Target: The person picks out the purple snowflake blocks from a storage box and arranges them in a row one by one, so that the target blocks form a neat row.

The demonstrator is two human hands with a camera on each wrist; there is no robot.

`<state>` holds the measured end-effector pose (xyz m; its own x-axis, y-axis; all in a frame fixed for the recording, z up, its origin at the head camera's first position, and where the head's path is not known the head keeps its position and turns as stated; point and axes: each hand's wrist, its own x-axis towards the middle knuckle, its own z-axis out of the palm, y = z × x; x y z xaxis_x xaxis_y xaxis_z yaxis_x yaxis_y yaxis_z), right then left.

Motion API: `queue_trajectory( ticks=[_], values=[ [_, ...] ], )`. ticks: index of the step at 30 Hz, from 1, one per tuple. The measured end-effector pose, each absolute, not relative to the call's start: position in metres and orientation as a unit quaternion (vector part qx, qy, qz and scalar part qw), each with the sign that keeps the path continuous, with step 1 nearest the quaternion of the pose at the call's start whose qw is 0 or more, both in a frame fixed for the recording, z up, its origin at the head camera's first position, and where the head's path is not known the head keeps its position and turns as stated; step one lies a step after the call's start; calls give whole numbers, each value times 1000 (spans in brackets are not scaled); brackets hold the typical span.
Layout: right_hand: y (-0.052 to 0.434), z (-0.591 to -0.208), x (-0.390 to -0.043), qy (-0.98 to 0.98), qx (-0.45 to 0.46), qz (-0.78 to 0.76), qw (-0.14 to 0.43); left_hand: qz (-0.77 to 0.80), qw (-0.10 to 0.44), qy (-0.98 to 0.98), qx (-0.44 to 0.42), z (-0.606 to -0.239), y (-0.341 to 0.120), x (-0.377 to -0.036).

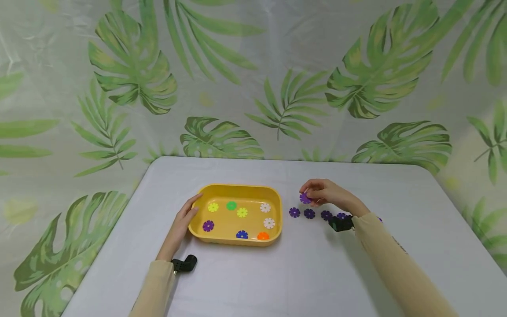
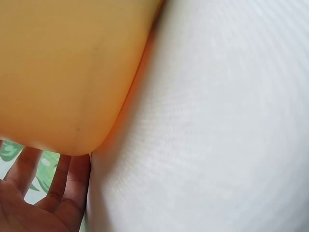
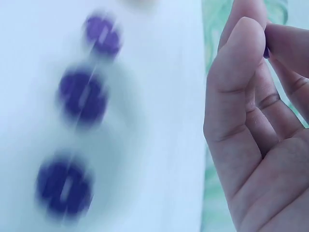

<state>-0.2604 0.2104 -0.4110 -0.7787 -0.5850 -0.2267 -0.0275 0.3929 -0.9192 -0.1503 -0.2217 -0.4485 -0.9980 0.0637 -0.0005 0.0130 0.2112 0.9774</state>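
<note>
Eight plastic flower discs already in yellow plastic tray (left hand flat against rim). One purple flower disc pinched by right hand. Several purple discs left on white worktop.

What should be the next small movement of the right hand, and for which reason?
Probably carry the purple flower piece leftward over the yellow tray and drop it. The right hand pinches it above the table, the left hand rests on the tray's edge, and the tray holds similar pieces.

Left hand lies flat with straight fingers; right hand (fingertips pinched together) is raised, both arms extended.
</note>
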Motion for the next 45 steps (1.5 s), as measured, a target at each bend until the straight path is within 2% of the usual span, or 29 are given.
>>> queue_trajectory(
  ticks=[16, 24, 35, 39, 45],
  values=[
    [370, -437, -216, 824, -85, -510, 231, 630, 19, 776, 26, -449, -222, -151],
    [415, -453, -201, 855, -22, -479, 200, 630, 20, 776, 22, -448, -221, -151],
    [406, -452, -201, 901, -32, -413, 127, 632, 18, 775, 21, -448, -222, -150],
    [375, -441, -207, 884, -59, -446, 126, 632, 18, 774, 22, -448, -222, -150],
    [308, -428, -217, 845, -118, -499, 153, 632, 22, 774, 23, -450, -222, -150]
  ],
)
